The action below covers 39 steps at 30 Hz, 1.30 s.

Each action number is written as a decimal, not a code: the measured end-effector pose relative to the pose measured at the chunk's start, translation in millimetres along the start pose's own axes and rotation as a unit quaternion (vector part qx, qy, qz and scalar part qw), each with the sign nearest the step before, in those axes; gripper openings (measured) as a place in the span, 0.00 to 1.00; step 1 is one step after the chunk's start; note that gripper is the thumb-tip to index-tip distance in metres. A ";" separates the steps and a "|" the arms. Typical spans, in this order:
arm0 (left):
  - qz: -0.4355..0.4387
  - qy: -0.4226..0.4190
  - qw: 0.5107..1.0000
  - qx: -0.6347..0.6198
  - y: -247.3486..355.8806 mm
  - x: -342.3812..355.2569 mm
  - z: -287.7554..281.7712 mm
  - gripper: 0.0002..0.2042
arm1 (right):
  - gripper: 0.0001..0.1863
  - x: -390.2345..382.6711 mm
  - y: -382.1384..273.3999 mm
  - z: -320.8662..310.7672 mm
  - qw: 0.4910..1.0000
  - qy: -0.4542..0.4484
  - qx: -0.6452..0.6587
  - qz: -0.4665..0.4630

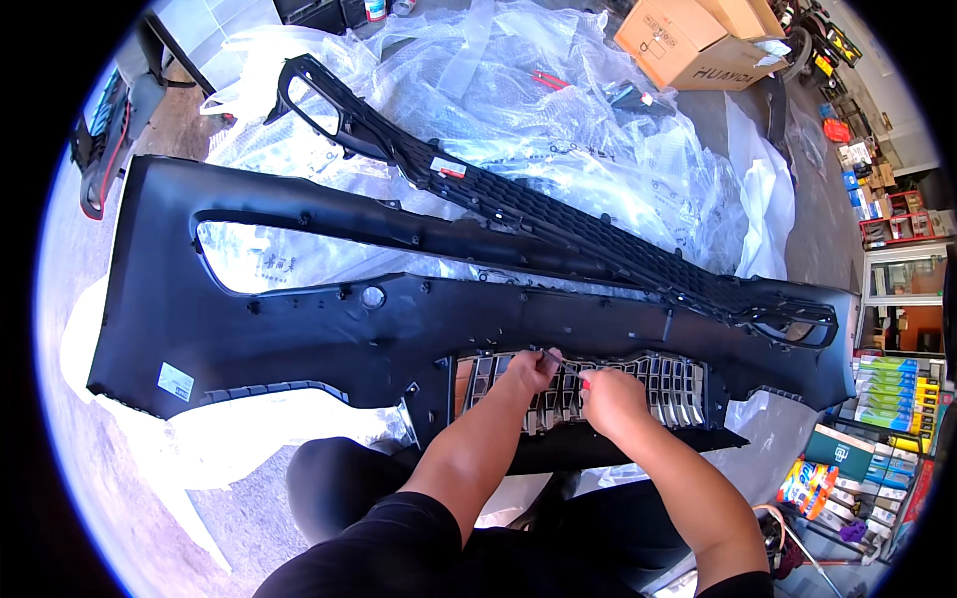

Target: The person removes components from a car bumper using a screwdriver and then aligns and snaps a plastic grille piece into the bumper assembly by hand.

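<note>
- While the right hand (615, 401) wraps its fingers round a red-handled tool (571, 370), the left hand (535, 372) curls at the grille (674, 389), its hold unclear
- Cardboard box (688, 48) beside plastic wrap (638, 164), contents hidden

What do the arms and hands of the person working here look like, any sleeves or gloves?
Short, plain black fabric sleeves leave both forearms bare. The left hand and right hand are ungloved, with no watch or bracelet visible.
</note>
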State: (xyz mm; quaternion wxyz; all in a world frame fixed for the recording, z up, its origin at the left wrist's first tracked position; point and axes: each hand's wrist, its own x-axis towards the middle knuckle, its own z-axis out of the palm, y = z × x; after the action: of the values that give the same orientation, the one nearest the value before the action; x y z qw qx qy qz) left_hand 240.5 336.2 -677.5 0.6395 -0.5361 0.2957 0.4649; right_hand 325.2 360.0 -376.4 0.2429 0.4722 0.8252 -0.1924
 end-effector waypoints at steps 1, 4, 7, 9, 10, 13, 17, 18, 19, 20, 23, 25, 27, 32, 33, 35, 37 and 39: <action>0.000 0.006 1.000 -0.003 3.7 0.4 0.2 0.15 | 0.13 2.4 -4.9 -3.6 1.000 0.005 0.001 -0.005; 0.017 0.000 1.000 0.024 -15.4 -13.1 2.1 0.14 | 0.10 -0.2 0.1 2.8 0.999 0.033 0.005 0.002; 0.024 -0.024 0.999 -0.003 -15.4 -18.2 -6.7 0.13 | 0.11 2.5 -5.3 1.6 1.000 0.021 0.016 0.017; 0.034 -0.034 0.999 -0.010 -19.4 -25.9 -6.8 0.13 | 0.11 1.5 -9.4 0.8 0.999 0.020 0.019 0.022; 0.040 -0.046 0.998 -0.005 -18.8 -28.6 -8.9 0.13 | 0.12 1.3 -12.3 0.3 0.999 0.019 0.019 0.025; 0.030 -0.099 0.995 0.012 -32.3 -59.6 -4.4 0.14 | 0.13 3.7 -18.0 -2.5 0.998 -0.021 0.018 0.058; 0.016 -0.169 0.985 0.008 -45.8 -85.1 -8.1 0.15 | 0.16 20.1 -7.1 10.5 0.978 -0.056 0.160 0.125; 0.005 -0.197 0.980 0.008 -46.7 -88.6 -10.9 0.14 | 0.17 23.2 -9.1 4.8 0.869 -0.145 0.383 0.279; 0.007 -0.192 0.981 0.004 -47.6 -85.5 -9.8 0.14 | 0.17 27.6 -10.7 0.5 0.838 -0.157 0.419 0.312; 0.012 -0.186 0.983 -0.002 -45.8 -83.1 -7.8 0.13 | 0.16 32.7 -12.7 -1.3 0.805 -0.170 0.454 0.342; 0.006 -0.159 0.987 -0.011 -48.5 -80.2 -2.3 0.09 | 0.16 33.2 -12.6 -1.3 0.890 -0.094 0.346 0.283; 0.010 -0.139 0.990 -0.001 -40.0 -80.7 1.1 0.09 | 0.18 12.8 -28.4 -14.7 0.995 -0.008 0.079 0.060; 0.010 -0.129 0.992 -0.014 -36.1 -81.8 1.6 0.09 | 0.22 -3.3 -44.6 -34.6 0.979 -0.028 -0.166 -0.117; 0.011 -0.143 0.989 -0.019 -45.0 -87.3 3.7 0.09 | 0.12 -4.4 -34.8 -5.2 0.978 0.008 -0.178 -0.107; 0.013 -0.153 0.988 -0.023 -48.5 -88.8 4.3 0.10 | 0.13 -5.0 -36.2 -4.0 0.994 -0.015 -0.100 -0.047; 0.019 -0.150 0.988 -0.036 -52.0 -89.9 9.0 0.10 | 0.15 -0.5 -41.0 -5.5 0.994 -0.057 0.058 0.073; 0.018 -0.112 0.993 -0.046 -50.2 -89.3 15.5 0.10 | 0.18 7.9 -47.6 -9.9 0.955 -0.092 0.212 0.186; 0.014 -0.100 0.994 -0.042 -48.3 -79.5 13.1 0.10 | 0.20 13.4 -60.5 -14.8 0.879 -0.130 0.355 0.290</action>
State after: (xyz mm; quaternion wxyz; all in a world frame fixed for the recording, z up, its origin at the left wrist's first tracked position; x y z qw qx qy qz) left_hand 251.7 327.1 -584.6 0.6363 -0.5088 0.2180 0.5373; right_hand 263.3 348.2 -366.9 0.2092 0.7158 0.4884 -0.4531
